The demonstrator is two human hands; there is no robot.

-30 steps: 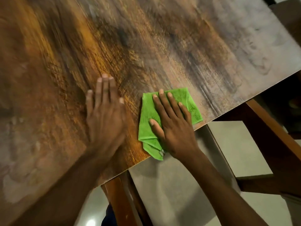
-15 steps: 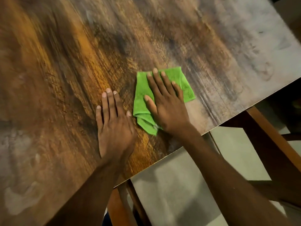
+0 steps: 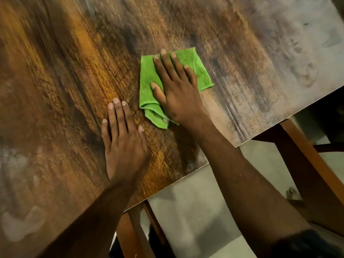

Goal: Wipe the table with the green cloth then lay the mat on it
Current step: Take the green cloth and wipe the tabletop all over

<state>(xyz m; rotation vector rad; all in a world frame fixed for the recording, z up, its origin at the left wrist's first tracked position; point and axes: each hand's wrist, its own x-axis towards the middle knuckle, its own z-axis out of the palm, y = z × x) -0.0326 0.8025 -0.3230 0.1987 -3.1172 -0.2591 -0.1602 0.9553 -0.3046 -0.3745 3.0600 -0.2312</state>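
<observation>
While the bench (image 3: 55, 75) fills most of the view as it did half a second ago, the right hand (image 3: 176, 94) and the green cloth (image 3: 149, 84) under it sit a little farther up the wood-grain top and away from its near edge, and the left hand (image 3: 123, 144) has barely shifted. Much of the bench surface is smeared by motion blur, its far and left parts run out of view, and the brown legs (image 3: 307, 155) and pale floor (image 3: 195, 211) below the edge show only in part. Both forearms are cut off at the bottom. Folded and ribbed, the bright green cloth lies flat on the bench, one bunched corner poking out beside the right wrist. The right hand presses on it with straight, spread fingers; the left hand rests flat on bare wood just beside it, fingers straight and close together.
</observation>
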